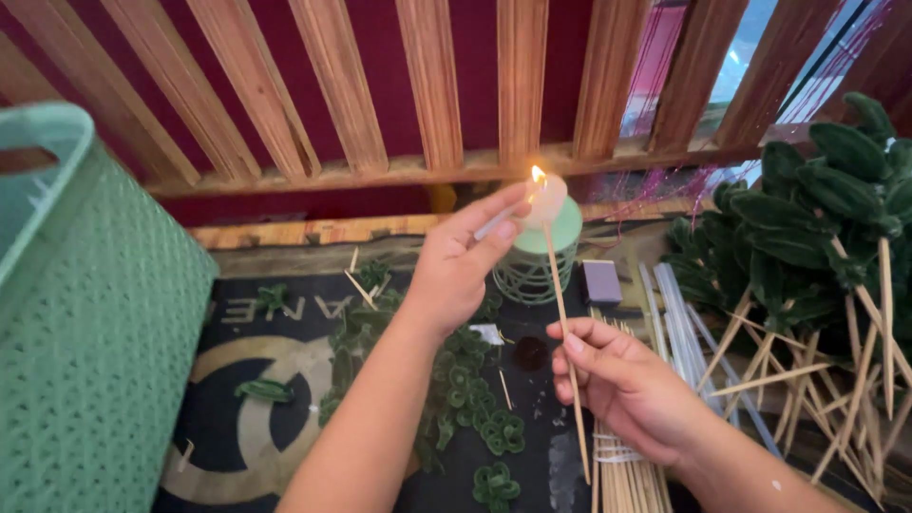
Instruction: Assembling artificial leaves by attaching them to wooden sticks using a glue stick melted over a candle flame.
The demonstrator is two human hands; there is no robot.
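Nearest the lens, my right hand (pixel 622 385) is pinching a thin wooden skewer (pixel 567 342) between thumb and fingers, and I am holding its upper end in the flame of a lit white candle (pixel 544 198) well above that hand. My left hand (pixel 456 266) is reaching up beside the candle, its thumb and forefinger closing on a small pale sliver (pixel 494 220) that I cannot identify, just left of the flame. The candle is sitting on a green wire stand (pixel 532 261), directly below the left fingertips.

Hazards, as I am judging them: the skewer tip is resting in the flame, so it could char or catch light if I keep it there; the left fingertips are sitting very close to the flame, so a small tremor could burn them. A knock from either hand could be tipping the candle off its stand, and molten wax or flame would be falling among the green curled pieces (pixel 465 380) under my left wrist. More skewers in a tied bundle (pixel 622 465) are lying just below my right hand, and leafy green stems on sticks (pixel 817 218) are standing to its right, all likely flammable. A mint basket (pixel 85 313) is standing far left of the left hand on the dark counter (pixel 218 418).
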